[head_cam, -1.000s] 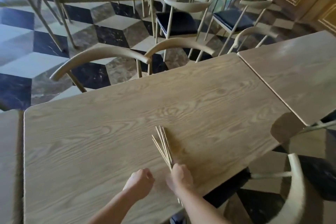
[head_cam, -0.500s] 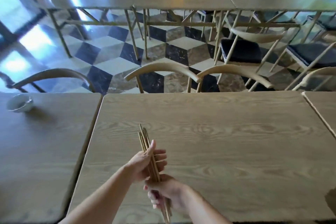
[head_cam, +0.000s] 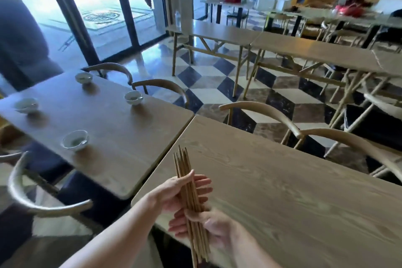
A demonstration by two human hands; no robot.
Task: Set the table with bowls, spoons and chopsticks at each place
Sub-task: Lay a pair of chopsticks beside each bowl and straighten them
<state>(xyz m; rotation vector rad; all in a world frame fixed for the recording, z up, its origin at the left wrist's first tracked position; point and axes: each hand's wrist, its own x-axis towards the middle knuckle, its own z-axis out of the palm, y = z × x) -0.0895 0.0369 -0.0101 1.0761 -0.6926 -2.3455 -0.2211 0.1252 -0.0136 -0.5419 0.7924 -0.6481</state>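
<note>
A bundle of several wooden chopsticks (head_cam: 184, 166) stands nearly upright over the near corner of the light wooden table (head_cam: 282, 180). My left hand (head_cam: 176, 191) holds the bundle at its middle, thumb in front and fingers behind. My right hand (head_cam: 208, 226) grips the lower part from the right. On the darker table (head_cam: 121, 137) to the left stand several white bowls: one near me (head_cam: 75, 139), one at mid-table (head_cam: 133, 97), one at the far end (head_cam: 83, 77) and one at the left edge (head_cam: 26, 105). No spoons are visible.
Curved-back wooden chairs stand at the left table (head_cam: 32, 198) and behind the near table (head_cam: 272, 115). A person in dark clothes (head_cam: 19, 35) stands at the far left. More tables and chairs fill the right; a checkered floor lies between.
The view has swung left, bringing the left table and its bowls into sight. Both hands lifted the chopsticks off the table, and the left hand now holds the bundle too.
</note>
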